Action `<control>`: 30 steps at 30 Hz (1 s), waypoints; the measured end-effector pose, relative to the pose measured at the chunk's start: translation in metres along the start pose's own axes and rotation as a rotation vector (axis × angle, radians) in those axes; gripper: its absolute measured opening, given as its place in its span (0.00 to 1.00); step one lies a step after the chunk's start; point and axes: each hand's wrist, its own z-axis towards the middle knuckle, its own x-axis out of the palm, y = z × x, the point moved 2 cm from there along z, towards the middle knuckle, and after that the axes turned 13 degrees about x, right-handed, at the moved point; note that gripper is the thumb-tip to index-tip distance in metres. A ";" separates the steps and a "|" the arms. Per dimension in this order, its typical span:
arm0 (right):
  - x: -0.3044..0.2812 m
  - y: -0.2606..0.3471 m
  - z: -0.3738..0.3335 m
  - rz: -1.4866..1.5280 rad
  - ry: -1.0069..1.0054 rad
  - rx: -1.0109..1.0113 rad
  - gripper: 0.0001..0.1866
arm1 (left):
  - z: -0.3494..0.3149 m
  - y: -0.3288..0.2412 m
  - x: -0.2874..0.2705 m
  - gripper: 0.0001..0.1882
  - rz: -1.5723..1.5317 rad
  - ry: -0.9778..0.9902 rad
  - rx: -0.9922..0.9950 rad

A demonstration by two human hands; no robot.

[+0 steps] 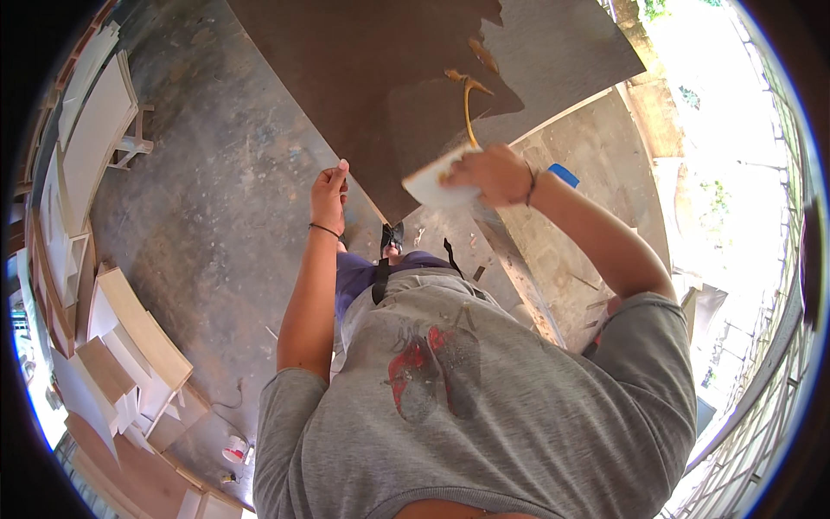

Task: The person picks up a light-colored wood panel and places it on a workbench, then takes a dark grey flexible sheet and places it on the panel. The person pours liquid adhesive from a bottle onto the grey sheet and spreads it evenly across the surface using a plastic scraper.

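Observation:
My right hand (494, 176) grips a flat white spreader (441, 180) over the near corner of a large brown board (346, 69). A curved yellow-brown strand of what looks like glue (468, 104) runs from beside that hand to a smear on the board. The board's surface is darker and wet-looking on the left, with a ragged border against a duller part at the right. At the board's left edge is my left hand (328, 197), thumb up and fingers curled closed. Whether it pinches the edge itself I cannot make out.
Pale boards and box-like panels (143, 333) stand along the left side. A small red-and-white container (235, 448) sits on the grey floor (207, 199). Beyond my right arm lie a wooden surface (596, 173) and a blue object (564, 176). My shoe (392, 235) shows beneath the board's corner.

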 end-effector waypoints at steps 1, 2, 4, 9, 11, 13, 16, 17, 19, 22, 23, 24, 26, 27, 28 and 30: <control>-0.004 0.004 -0.013 -0.002 0.124 0.048 0.27 | 0.001 0.000 0.002 0.20 0.008 0.014 0.012; -0.012 0.007 -0.023 -0.005 0.244 0.089 0.27 | 0.003 0.000 0.001 0.20 0.018 0.021 0.029; -0.029 -0.002 -0.035 0.063 0.156 0.086 0.27 | 0.002 0.001 -0.003 0.20 0.033 0.024 0.030; -0.091 -0.086 -0.005 0.076 -0.527 0.163 0.28 | 0.002 0.000 0.001 0.17 0.012 0.024 0.012; -0.075 -0.131 0.018 -0.029 -0.584 0.347 0.30 | 0.003 0.000 0.001 0.17 0.012 0.023 0.007; -0.030 -0.166 0.031 -0.149 -0.537 0.586 0.32 | 0.001 -0.003 0.008 0.17 0.016 0.021 0.003; 0.037 -0.162 0.019 -0.153 -0.312 0.545 0.33 | -0.004 -0.012 0.005 0.19 0.039 -0.028 0.009; 0.049 -0.166 0.005 -0.090 -0.487 0.424 0.32 | -0.004 -0.011 0.006 0.18 0.039 -0.033 0.009; -0.007 -0.138 -0.014 -0.028 -0.060 0.615 0.27 | -0.008 -0.010 -0.004 0.18 0.033 -0.060 0.012; -0.005 -0.212 -0.057 0.724 -0.606 0.855 0.18 | -0.003 -0.009 0.004 0.18 0.070 -0.028 -0.004; -0.006 -0.244 -0.069 1.081 -0.625 0.790 0.18 | -0.003 -0.012 0.008 0.18 0.099 -0.027 -0.012; -0.011 -0.249 -0.069 1.510 -0.744 0.674 0.18 | -0.004 -0.013 0.005 0.18 0.099 -0.038 -0.009; -0.011 -0.260 -0.068 1.865 -0.892 0.555 0.25 | -0.004 -0.014 0.005 0.18 0.095 -0.044 -0.005; -0.009 -0.263 -0.066 1.940 -0.978 0.635 0.25 | -0.005 -0.015 0.003 0.18 0.104 -0.045 0.006; -0.004 -0.259 -0.057 2.019 -1.044 0.716 0.24 | -0.008 -0.017 -0.004 0.18 0.100 -0.058 0.006; 0.000 -0.268 -0.056 2.006 -1.165 0.919 0.26 | -0.013 -0.023 0.000 0.18 0.093 -0.046 0.005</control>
